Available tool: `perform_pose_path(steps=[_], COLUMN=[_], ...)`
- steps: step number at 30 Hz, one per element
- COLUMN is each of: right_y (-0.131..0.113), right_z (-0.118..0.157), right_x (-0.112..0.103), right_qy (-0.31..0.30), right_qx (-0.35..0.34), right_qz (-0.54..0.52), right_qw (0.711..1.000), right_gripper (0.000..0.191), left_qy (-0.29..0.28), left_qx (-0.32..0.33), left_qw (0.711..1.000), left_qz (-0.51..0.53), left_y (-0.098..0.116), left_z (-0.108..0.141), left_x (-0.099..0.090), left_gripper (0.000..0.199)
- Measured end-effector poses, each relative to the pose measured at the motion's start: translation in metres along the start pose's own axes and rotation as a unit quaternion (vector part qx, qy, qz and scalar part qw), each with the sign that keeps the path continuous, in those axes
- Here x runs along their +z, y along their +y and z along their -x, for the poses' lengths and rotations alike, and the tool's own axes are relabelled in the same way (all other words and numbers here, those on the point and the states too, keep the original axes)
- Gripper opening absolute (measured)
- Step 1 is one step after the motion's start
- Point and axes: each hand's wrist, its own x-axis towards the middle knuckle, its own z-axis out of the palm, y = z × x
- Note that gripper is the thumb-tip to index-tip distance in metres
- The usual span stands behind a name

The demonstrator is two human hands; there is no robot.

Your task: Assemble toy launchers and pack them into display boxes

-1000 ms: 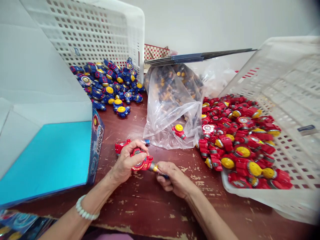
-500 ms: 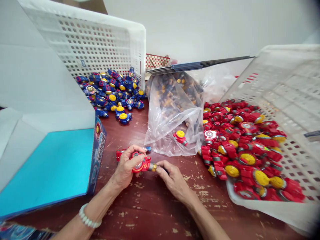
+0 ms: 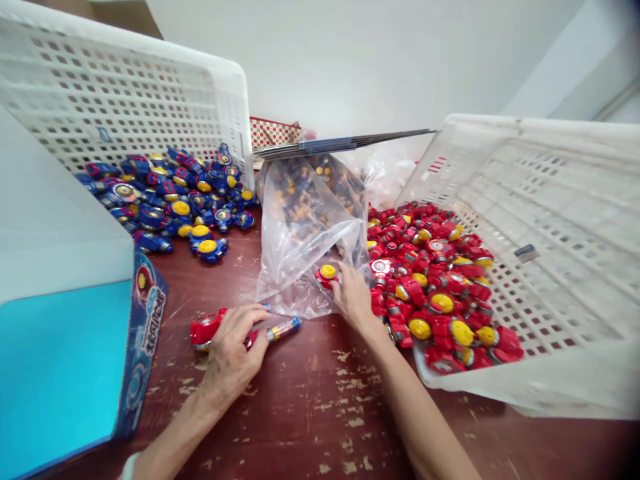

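Note:
My left hand (image 3: 237, 347) is closed over a red toy (image 3: 253, 339) low on the table, and a clear-and-blue tube (image 3: 284, 329) sticks out to its right. Another red toy (image 3: 206, 329) lies just left of that hand. My right hand (image 3: 354, 297) reaches to the front of a clear plastic bag (image 3: 300, 293), its fingertips closed at the edge of a red toy with a yellow disc (image 3: 328, 272). Darker toys with yellow parts show blurred inside the bag.
Blue toys (image 3: 165, 200) spill from a tipped white basket (image 3: 150, 87) at the back left. Red toys (image 3: 440, 280) spill from another basket (image 3: 550, 200) on the right. An open box with a blue inside (image 3: 65, 373) stands at the left. Flat dark sheets (image 3: 325, 143) lie atop the bag.
My right hand has left the toy held by my left hand and moved up to the red toy at the bag. My left hand has lowered its toy to the table. The view has shifted right.

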Motion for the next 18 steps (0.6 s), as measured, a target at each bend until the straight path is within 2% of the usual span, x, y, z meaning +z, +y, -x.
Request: perform_pose_path(steps=[2, 5, 7, 9, 11, 14, 16, 18], right_y=[0.004, 0.001, -0.005, -0.017, -0.033, -0.056, -0.061, -0.051], right_z=[-0.017, -0.024, -0.016, 0.0, 0.019, 0.039, 0.038, 0.022], right_x=[0.009, 0.014, 0.011, 0.007, 0.003, 0.001, 0.0, -0.001], right_qy=[-0.012, -0.026, -0.014, 0.016, 0.038, 0.021, -0.03, -0.062], right_qx=[-0.003, -0.011, -0.014, -0.042, -0.13, -0.26, -0.25, -0.175], right_qz=[0.019, 0.033, 0.038, 0.024, -0.03, -0.139, -0.198, -0.22], right_qw=[1.0, 0.999, 0.999, 0.999, 0.99, 0.955, 0.947, 0.958], right_gripper=[0.058, 0.057, 0.055, 0.056, 0.057, 0.054, 0.046, 0.032], left_qy=[-0.008, -0.061, -0.095, -0.139, -0.183, -0.214, -0.202, -0.186], left_qx=[0.017, -0.012, -0.054, -0.126, -0.208, -0.295, -0.331, -0.351], left_qw=[1.0, 0.998, 0.993, 0.978, 0.937, 0.842, 0.801, 0.786], left_qz=[0.014, 0.034, 0.039, 0.092, 0.212, 0.398, 0.457, 0.474], left_y=[0.007, 0.012, 0.013, 0.014, 0.015, 0.016, 0.013, 0.008], left_z=[0.0, -0.003, -0.009, -0.018, -0.028, -0.039, -0.043, -0.046], left_x=[0.01, 0.021, 0.022, 0.02, 0.016, 0.013, 0.013, 0.014], left_gripper=[0.019, 0.028, 0.038, 0.056, 0.072, 0.075, 0.066, 0.061])
